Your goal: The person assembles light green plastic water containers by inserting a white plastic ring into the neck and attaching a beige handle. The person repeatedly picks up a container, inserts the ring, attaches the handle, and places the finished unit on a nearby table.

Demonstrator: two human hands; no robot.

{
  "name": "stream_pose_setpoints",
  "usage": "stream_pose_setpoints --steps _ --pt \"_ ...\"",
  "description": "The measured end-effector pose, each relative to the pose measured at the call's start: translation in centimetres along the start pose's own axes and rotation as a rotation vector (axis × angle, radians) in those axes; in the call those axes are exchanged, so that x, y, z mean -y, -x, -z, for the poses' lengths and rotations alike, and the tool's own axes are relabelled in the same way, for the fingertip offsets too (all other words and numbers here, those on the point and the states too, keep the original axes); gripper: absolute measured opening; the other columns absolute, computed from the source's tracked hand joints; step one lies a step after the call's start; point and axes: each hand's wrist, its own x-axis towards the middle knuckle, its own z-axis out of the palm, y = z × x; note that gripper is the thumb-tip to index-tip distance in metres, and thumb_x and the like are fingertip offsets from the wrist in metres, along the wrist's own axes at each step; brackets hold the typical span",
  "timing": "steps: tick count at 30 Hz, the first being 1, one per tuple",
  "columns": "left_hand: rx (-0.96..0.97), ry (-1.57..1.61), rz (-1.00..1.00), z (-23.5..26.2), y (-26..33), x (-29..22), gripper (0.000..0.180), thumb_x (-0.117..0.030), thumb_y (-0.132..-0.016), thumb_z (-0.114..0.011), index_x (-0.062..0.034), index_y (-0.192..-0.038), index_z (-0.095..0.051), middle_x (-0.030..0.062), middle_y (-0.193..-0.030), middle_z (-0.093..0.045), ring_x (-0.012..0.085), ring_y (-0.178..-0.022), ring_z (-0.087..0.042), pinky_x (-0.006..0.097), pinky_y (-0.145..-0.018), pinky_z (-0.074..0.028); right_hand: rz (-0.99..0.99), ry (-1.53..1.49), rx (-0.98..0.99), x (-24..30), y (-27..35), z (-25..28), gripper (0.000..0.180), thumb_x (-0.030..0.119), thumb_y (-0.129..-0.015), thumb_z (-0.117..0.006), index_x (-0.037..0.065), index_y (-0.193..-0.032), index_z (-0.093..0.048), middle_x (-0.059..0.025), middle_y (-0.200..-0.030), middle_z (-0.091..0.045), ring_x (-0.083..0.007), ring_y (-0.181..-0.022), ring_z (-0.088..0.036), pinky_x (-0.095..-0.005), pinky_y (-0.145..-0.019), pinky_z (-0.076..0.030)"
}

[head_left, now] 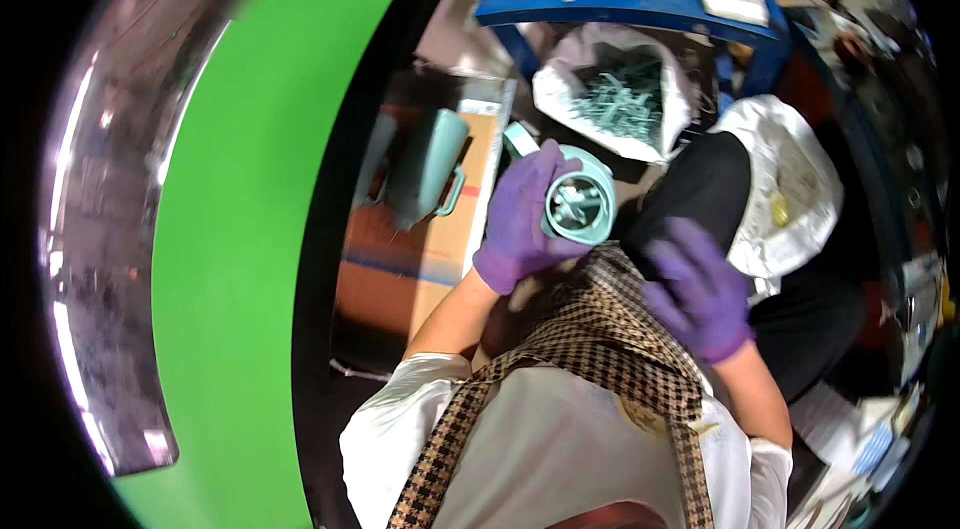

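Observation:
My left hand (522, 212), in a purple glove, is closed round the side of a pale teal mug (597, 165). The mug's round open end is turned up toward me, and its inside looks shiny with light streaks. A teal handle juts out past the far side of my left hand. Apart from the mug, my right hand (702, 291), also in a purple glove, hovers over my right thigh. Its fingers are spread and somewhat blurred, and nothing shows in them.
Left of me, a cardboard box (455, 244) holds teal vessels (430, 167) with handles. Beyond them runs a green surface (225, 259). Ahead, a white sack (553, 89) of teal plastic strips sits under a blue bench (620, 4). Another white sack (812, 219) stands at right.

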Motion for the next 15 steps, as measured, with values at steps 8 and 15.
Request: stream_pose_setpoints --steps 8,15 --pt "0.013 0.199 -0.187 -6.3 -4.2 -4.4 0.075 -0.02 -0.052 -0.088 -0.0023 -0.121 -0.065 0.015 -0.121 -0.064 0.0409 -0.112 -0.062 0.049 -0.101 -0.049 -0.222 0.064 -0.032 -1.6 1.3 -5.7 0.066 0.022 -0.069 -0.079 0.018 -0.132 -0.057 -0.008 -0.125 -0.061 -0.0276 -0.075 -0.068 -0.0383 -0.064 -0.054" --pt "0.082 0.15 -0.34 -7.9 -4.2 -5.1 0.047 -0.016 -0.066 -0.079 -0.0003 -0.109 -0.07 0.0153 -0.106 -0.069 0.035 -0.102 -0.067 0.047 -0.097 -0.053 -0.308 -0.011 0.01 -2.0 2.7 -6.1 0.045 0.019 -0.071 -0.077 0.016 -0.113 -0.061 -0.0076 -0.097 -0.065 -0.0303 -0.076 -0.067 -0.0415 -0.063 -0.054"
